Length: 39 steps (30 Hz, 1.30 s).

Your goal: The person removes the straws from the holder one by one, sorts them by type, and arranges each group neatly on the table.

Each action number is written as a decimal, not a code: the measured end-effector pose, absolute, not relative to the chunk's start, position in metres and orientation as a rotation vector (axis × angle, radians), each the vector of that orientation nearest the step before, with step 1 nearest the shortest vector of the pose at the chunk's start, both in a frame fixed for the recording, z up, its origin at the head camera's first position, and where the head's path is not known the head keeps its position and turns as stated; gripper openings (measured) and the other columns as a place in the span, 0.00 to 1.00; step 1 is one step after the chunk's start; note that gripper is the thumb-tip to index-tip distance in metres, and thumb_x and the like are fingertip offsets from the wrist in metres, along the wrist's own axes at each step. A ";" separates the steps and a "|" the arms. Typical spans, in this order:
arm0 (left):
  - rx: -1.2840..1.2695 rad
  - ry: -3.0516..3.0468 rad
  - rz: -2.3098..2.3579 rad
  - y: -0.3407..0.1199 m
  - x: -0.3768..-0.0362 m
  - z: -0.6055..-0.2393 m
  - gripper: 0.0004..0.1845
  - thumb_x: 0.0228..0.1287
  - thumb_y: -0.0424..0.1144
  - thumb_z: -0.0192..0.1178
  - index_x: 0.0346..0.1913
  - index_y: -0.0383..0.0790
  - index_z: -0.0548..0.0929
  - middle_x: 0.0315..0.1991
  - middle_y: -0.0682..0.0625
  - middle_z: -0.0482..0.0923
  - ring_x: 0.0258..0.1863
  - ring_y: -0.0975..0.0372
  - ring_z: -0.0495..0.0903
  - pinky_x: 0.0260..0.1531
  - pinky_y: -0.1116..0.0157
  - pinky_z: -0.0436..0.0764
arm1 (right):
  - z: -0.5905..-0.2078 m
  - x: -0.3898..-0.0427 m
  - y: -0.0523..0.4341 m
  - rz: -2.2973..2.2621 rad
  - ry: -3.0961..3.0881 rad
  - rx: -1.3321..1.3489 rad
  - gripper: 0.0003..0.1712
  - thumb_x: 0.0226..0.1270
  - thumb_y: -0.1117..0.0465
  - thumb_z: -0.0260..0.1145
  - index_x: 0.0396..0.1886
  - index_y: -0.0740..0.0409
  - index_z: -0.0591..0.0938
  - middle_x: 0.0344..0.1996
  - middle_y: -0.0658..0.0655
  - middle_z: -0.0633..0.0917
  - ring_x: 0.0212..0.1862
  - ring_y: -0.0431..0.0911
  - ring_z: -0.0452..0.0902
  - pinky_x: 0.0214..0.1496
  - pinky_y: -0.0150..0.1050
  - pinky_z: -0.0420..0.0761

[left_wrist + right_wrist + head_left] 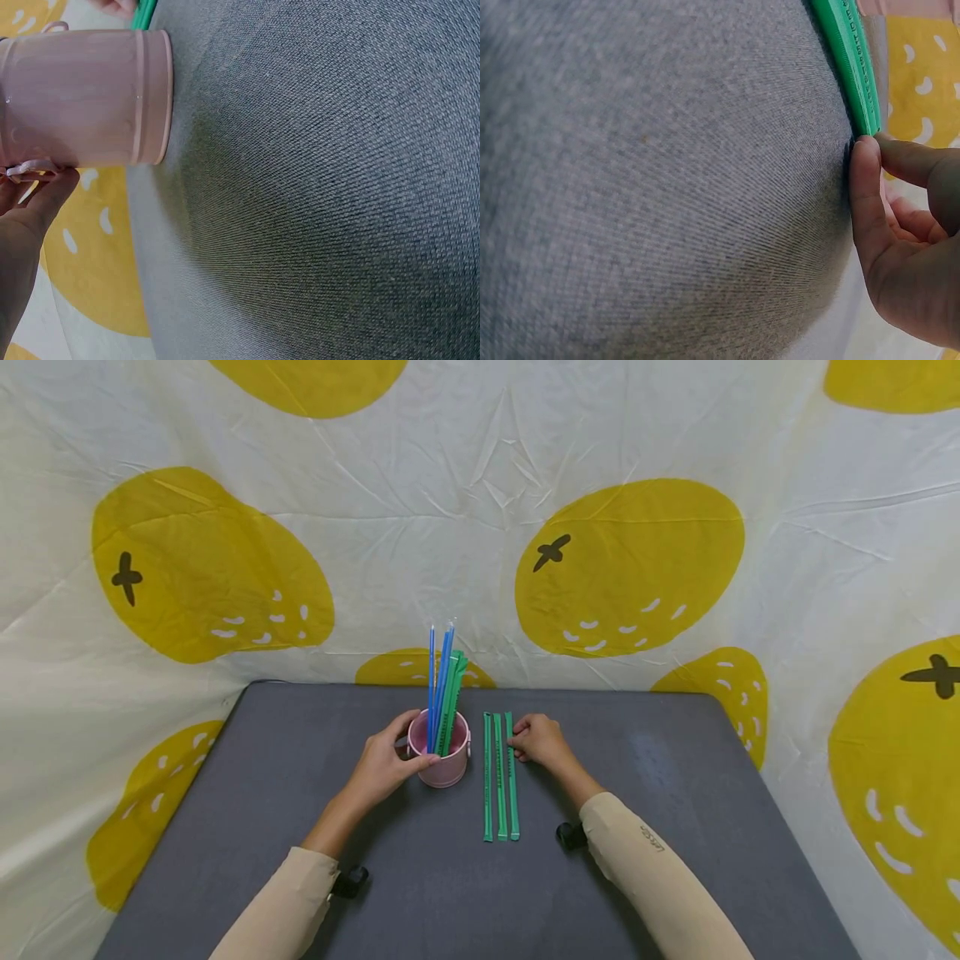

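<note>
A pink cup (446,762) stands upright on the grey table (660,827) and holds several blue and green straws (444,693). My left hand (390,762) grips the cup from its left side. In the left wrist view the cup (82,97) fills the upper left, with my left hand's thumb (34,199) against its rim. Three green straws (500,781) lie side by side just right of the cup. My right hand (527,743) pinches the far end of the rightmost one. The right wrist view shows its thumb (866,195) and a finger meeting at that green straw (847,60).
A cream cloth with large yellow fruit shapes (630,568) hangs behind the table and at both sides. Bare grey table surface lies left of the cup, right of the straws and toward the front edge. A black strap (570,835) sits on each wrist.
</note>
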<state>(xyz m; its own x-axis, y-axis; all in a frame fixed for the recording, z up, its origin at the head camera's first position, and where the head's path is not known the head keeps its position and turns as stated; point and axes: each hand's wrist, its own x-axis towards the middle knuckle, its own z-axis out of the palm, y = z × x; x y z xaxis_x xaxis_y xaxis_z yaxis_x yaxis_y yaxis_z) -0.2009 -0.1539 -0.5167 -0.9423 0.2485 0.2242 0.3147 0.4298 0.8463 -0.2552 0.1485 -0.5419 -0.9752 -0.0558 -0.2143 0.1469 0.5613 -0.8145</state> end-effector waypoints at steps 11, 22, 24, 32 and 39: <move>-0.512 -2.600 -1.553 -0.154 -0.201 -0.515 0.44 0.54 0.47 0.80 0.72 0.40 0.72 0.63 0.40 0.81 0.61 0.49 0.83 0.57 0.51 0.85 | -0.533 -0.257 0.157 -1.307 2.670 0.023 0.14 0.65 0.64 0.75 0.47 0.65 0.85 0.32 0.58 0.89 0.26 0.44 0.85 0.30 0.37 0.87; -0.511 -2.603 -1.551 -0.153 -0.202 -0.516 0.44 0.54 0.47 0.80 0.72 0.40 0.72 0.63 0.40 0.81 0.61 0.48 0.83 0.57 0.47 0.85 | -0.510 -0.263 0.152 -1.343 2.740 -0.186 0.17 0.70 0.56 0.73 0.53 0.60 0.86 0.43 0.56 0.90 0.40 0.47 0.85 0.38 0.39 0.85; -0.512 -2.603 -1.551 -0.153 -0.201 -0.516 0.44 0.55 0.47 0.80 0.72 0.40 0.72 0.63 0.40 0.81 0.61 0.48 0.83 0.57 0.48 0.85 | -0.506 -0.263 0.148 -1.411 2.717 -0.227 0.17 0.70 0.56 0.73 0.52 0.59 0.86 0.44 0.57 0.90 0.42 0.48 0.86 0.43 0.39 0.86; -0.511 -2.598 -1.539 -0.153 -0.201 -0.518 0.44 0.54 0.47 0.80 0.72 0.40 0.72 0.63 0.40 0.81 0.61 0.49 0.83 0.57 0.50 0.85 | -0.489 -0.262 0.128 -1.660 2.596 -0.344 0.18 0.70 0.58 0.72 0.55 0.64 0.84 0.47 0.61 0.89 0.44 0.49 0.87 0.44 0.37 0.88; -0.509 -2.588 -1.556 -0.153 -0.201 -0.517 0.44 0.54 0.47 0.80 0.72 0.40 0.72 0.63 0.40 0.81 0.61 0.49 0.83 0.57 0.50 0.85 | -0.474 -0.265 0.108 -1.780 2.556 -0.366 0.18 0.69 0.57 0.73 0.53 0.61 0.84 0.45 0.61 0.89 0.43 0.50 0.87 0.46 0.44 0.90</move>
<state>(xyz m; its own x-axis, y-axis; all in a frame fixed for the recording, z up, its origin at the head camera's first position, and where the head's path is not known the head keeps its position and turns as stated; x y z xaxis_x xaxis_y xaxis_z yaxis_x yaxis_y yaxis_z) -0.2007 -0.1531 -0.5171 -0.9417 0.2406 0.2353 0.3207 0.4295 0.8442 -0.2645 0.1082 -0.4736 -0.9728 -0.1930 0.1280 -0.1870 0.3285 -0.9258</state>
